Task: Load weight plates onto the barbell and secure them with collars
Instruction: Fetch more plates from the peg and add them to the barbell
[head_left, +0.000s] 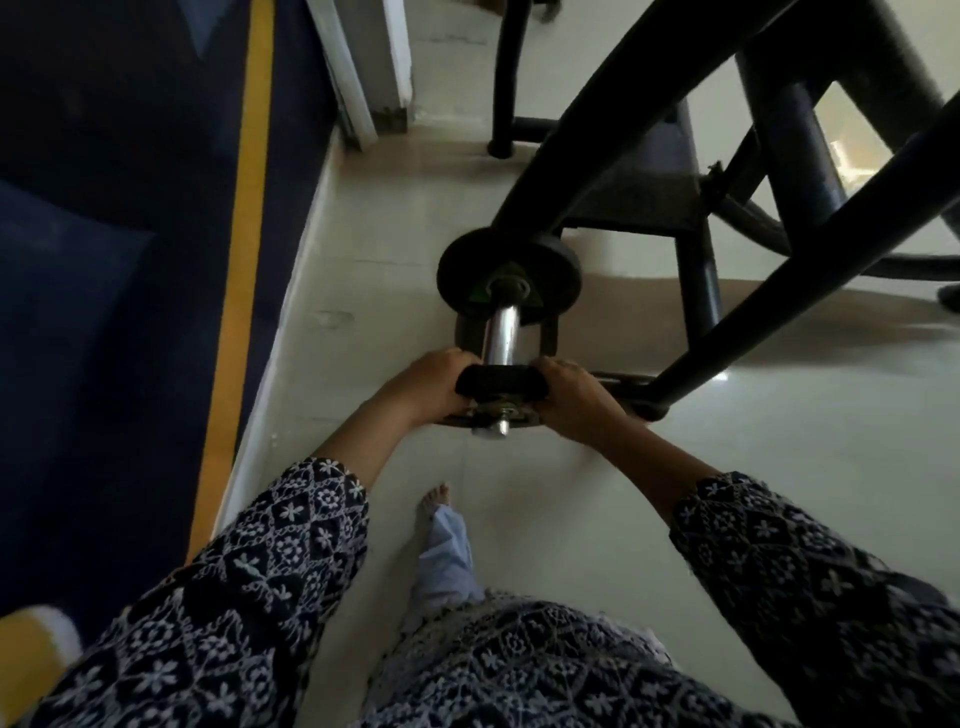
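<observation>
Nearest, the left hand (434, 387) and right hand (574, 392) sit on opposite edges of a small plate (498, 385), fingers curled over its black rim so that both are clamped on it. Between the hands the plate is threaded on the tip of the barbell sleeve (501, 335), whose chrome end pokes out toward the person just below the knuckles. The disc looks like dense cast metal with a matte, perhaps rubbery coating: heavy for its size, rigid, and grippy enough at the rim. Holding it at two opposite edges, as here, should keep the bore square to the smooth, polished sleeve, which may let it slide freely or bind if tilted. Beyond the hands, farther up the sleeve, a larger plate (467, 270) with a green hub label sits on the bar. Past that and off to the right hand's side rise the black tubes of a frame (701, 291) over glossy pale floor (363, 249).
</observation>
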